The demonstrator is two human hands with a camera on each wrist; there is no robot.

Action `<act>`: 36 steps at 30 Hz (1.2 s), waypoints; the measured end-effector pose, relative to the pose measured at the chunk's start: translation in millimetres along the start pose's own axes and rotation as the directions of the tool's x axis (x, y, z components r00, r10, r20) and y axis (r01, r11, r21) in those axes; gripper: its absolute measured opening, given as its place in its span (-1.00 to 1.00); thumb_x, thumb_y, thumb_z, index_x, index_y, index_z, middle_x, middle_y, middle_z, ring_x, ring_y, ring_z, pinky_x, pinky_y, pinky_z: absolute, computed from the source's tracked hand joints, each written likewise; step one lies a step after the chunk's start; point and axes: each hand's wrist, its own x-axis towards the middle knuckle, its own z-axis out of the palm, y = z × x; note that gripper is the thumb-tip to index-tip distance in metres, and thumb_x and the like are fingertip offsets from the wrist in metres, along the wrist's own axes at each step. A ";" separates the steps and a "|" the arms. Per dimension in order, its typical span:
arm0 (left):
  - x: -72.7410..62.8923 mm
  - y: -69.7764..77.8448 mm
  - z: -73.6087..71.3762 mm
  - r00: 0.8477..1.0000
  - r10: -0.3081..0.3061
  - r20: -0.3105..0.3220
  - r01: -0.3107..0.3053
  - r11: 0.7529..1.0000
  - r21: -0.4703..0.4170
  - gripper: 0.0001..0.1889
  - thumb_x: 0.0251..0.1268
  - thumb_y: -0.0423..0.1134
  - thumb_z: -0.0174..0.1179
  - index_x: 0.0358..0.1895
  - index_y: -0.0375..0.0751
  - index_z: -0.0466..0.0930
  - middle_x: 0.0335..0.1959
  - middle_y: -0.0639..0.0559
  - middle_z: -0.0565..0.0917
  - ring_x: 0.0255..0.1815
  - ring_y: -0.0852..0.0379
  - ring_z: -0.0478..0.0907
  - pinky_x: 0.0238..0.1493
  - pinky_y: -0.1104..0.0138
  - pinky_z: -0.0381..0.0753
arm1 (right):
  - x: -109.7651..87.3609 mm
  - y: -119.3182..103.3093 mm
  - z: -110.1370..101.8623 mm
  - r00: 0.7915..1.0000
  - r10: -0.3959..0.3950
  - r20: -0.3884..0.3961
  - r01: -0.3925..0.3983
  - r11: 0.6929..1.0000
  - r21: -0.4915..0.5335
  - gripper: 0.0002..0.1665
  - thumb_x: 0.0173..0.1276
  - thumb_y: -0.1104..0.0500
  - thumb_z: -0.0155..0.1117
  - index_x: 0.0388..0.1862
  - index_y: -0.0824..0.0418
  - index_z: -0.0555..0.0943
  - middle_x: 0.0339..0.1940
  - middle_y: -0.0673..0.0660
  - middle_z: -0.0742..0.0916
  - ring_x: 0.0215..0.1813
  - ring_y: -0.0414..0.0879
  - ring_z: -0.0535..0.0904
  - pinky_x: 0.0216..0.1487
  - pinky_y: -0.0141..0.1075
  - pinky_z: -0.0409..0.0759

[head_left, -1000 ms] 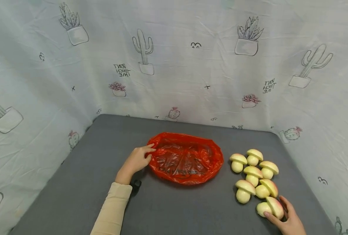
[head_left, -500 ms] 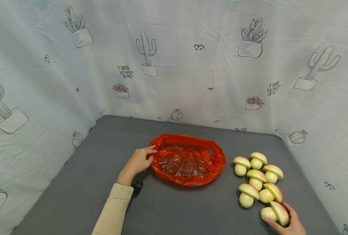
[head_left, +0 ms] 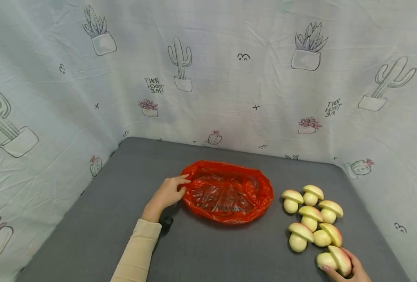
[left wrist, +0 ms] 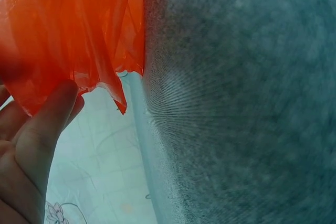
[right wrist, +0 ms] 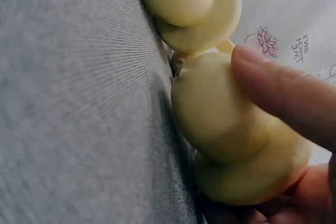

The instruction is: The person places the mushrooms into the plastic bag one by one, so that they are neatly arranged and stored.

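The left hand [head_left: 168, 192] pinches a red plastic bag [head_left: 226, 192]. The right hand [head_left: 356, 271] grips a pale-yellow mushroom-shaped object [head_left: 339, 260], some fingertips apparently hidden.

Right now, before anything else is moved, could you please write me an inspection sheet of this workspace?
Surface: grey tabletop, with the bag and mushroom-shaped pieces spread on it.
Job's things: red plastic bag, mouth spread wide; seven pale yellow mushroom-shaped pieces to its right, one of them in a hand.
Clutter: small dark object beside the left wrist; what it is cannot be told.
Left hand: pinches the bag's left edge.
Right hand: grips the nearest mushroom-shaped piece.
Cables: nothing seen.
Surroundings: pale, creased cloth printed with potted cacti and succulents, behind and at both sides.
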 end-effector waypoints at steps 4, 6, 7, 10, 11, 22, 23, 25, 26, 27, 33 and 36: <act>1.2 1.2 -1.1 1.000 -0.001 0.001 0.001 1.000 -0.012 -0.59 0.20 -0.43 0.06 0.16 -0.30 0.56 0.34 -0.13 0.41 -0.83 0.27 -0.04 -0.73 0.43 0.15 | -0.2 5.4 1.6 0.998 0.026 -0.051 -0.021 0.994 0.104 0.28 -0.06 -0.09 0.54 0.49 0.34 0.05 0.19 0.45 0.46 -0.43 -0.52 0.36 -0.45 -0.48 0.43; 3.0 1.9 -1.5 1.000 0.001 -0.004 -0.001 1.000 -0.013 -0.59 0.21 -0.43 0.06 0.15 -0.30 0.56 0.34 -0.13 0.41 -0.83 0.26 -0.04 -0.72 0.43 0.15 | -0.5 6.5 1.2 0.995 0.036 -0.098 -0.023 0.991 0.129 0.28 -0.08 -0.12 0.55 0.49 0.31 0.07 0.19 0.42 0.46 -0.46 -0.58 0.33 -0.47 -0.49 0.41; 4.0 2.4 -1.7 1.000 0.002 -0.006 -0.002 1.000 -0.014 -0.59 0.21 -0.43 0.06 0.16 -0.30 0.56 0.34 -0.13 0.41 -0.83 0.25 -0.04 -0.72 0.43 0.15 | -0.4 7.1 0.3 0.992 0.042 -0.122 -0.025 0.990 0.135 0.29 -0.09 -0.13 0.55 0.50 0.30 0.09 0.13 0.35 0.52 -0.47 -0.58 0.32 -0.48 -0.49 0.41; 5.9 4.0 -1.6 1.000 0.001 -0.003 -0.001 1.000 -0.019 -0.59 0.21 -0.43 0.05 0.16 -0.29 0.56 0.35 -0.13 0.40 -0.83 0.25 -0.04 -0.72 0.43 0.14 | -1.6 9.3 -2.9 0.980 0.055 -0.193 -0.018 0.982 0.190 0.24 -0.11 -0.11 0.57 0.49 0.21 0.14 -0.14 -0.14 0.61 -0.46 -0.60 0.33 -0.48 -0.54 0.39; 6.1 4.2 -1.2 1.000 -0.001 0.000 0.001 1.000 -0.021 -0.58 0.21 -0.43 0.05 0.16 -0.29 0.56 0.35 -0.12 0.40 -0.83 0.26 -0.04 -0.72 0.43 0.14 | -2.3 10.5 -4.1 0.976 0.045 -0.214 0.003 0.976 0.218 0.19 -0.10 -0.05 0.58 0.48 0.17 0.18 -0.25 -0.28 0.58 -0.45 -0.60 0.36 -0.47 -0.56 0.39; -6.9 -3.8 1.0 0.998 -0.053 0.024 0.054 0.998 -0.029 -0.59 0.22 -0.43 0.05 0.16 -0.29 0.56 0.35 -0.11 0.39 -0.83 0.27 -0.04 -0.72 0.44 0.14 | -14.4 14.2 0.9 0.954 -0.093 -0.286 0.159 0.964 0.215 0.03 -0.16 0.12 0.61 0.36 0.02 0.36 -0.38 -0.57 0.41 -0.38 -0.63 0.36 -0.38 -0.68 0.31; -7.0 -3.6 0.5 0.998 -0.054 0.023 0.054 0.998 -0.032 -0.59 0.22 -0.43 0.05 0.16 -0.29 0.56 0.35 -0.12 0.39 -0.83 0.27 -0.04 -0.72 0.44 0.15 | -14.4 13.2 0.6 0.955 -0.097 -0.281 0.163 0.962 0.221 0.03 -0.16 0.13 0.61 0.36 0.01 0.35 -0.37 -0.57 0.41 -0.38 -0.63 0.36 -0.37 -0.68 0.31; -5.5 -2.5 -0.1 0.999 -0.042 0.017 0.042 0.998 -0.035 -0.58 0.22 -0.43 0.05 0.17 -0.29 0.55 0.36 -0.12 0.39 -0.84 0.27 -0.04 -0.72 0.45 0.15 | -14.0 9.2 -1.0 0.960 -0.081 -0.269 0.151 0.956 0.251 0.01 -0.13 0.14 0.60 0.35 -0.09 0.34 -0.36 -0.57 0.42 -0.37 -0.63 0.37 -0.38 -0.68 0.33; -4.4 -1.6 -0.3 0.999 -0.033 0.015 0.033 0.999 -0.038 -0.58 0.22 -0.43 0.05 0.17 -0.29 0.55 0.35 -0.13 0.40 -0.83 0.27 -0.04 -0.72 0.45 0.16 | -13.7 7.0 -2.1 0.961 -0.078 -0.266 0.152 0.952 0.267 0.00 -0.12 0.16 0.59 0.35 -0.11 0.34 -0.36 -0.56 0.44 -0.36 -0.63 0.38 -0.38 -0.68 0.34; -3.2 -0.7 -0.5 1.000 -0.026 0.015 0.027 0.999 -0.040 -0.58 0.22 -0.42 0.05 0.17 -0.29 0.55 0.35 -0.13 0.40 -0.83 0.27 -0.03 -0.71 0.45 0.16 | -13.5 4.6 -3.2 0.962 -0.077 -0.262 0.152 0.948 0.280 0.00 -0.11 0.17 0.58 0.35 -0.13 0.33 -0.35 -0.56 0.45 -0.36 -0.63 0.39 -0.38 -0.68 0.34; -1.9 0.0 0.4 0.999 -0.032 0.014 0.032 0.999 -0.033 -0.59 0.20 -0.43 0.05 0.15 -0.31 0.56 0.34 -0.15 0.41 -0.81 0.25 -0.02 -0.70 0.44 0.15 | -18.4 -14.0 -2.5 0.979 -0.112 -0.172 0.181 0.868 0.463 0.04 -0.06 0.29 0.54 0.42 0.02 0.27 -0.20 -0.45 0.51 -0.26 -0.60 0.46 -0.36 -0.62 0.45; -2.6 -1.2 1.3 1.000 -0.030 -0.003 0.030 0.999 -0.026 -0.60 0.19 -0.44 0.07 0.13 -0.32 0.57 0.33 -0.16 0.42 -0.80 0.24 -0.03 -0.70 0.43 0.15 | -23.7 -28.5 1.9 0.973 -0.177 -0.147 0.228 0.828 0.513 0.05 -0.03 0.33 0.51 0.45 0.08 0.23 -0.04 -0.37 0.50 -0.15 -0.62 0.47 -0.29 -0.64 0.47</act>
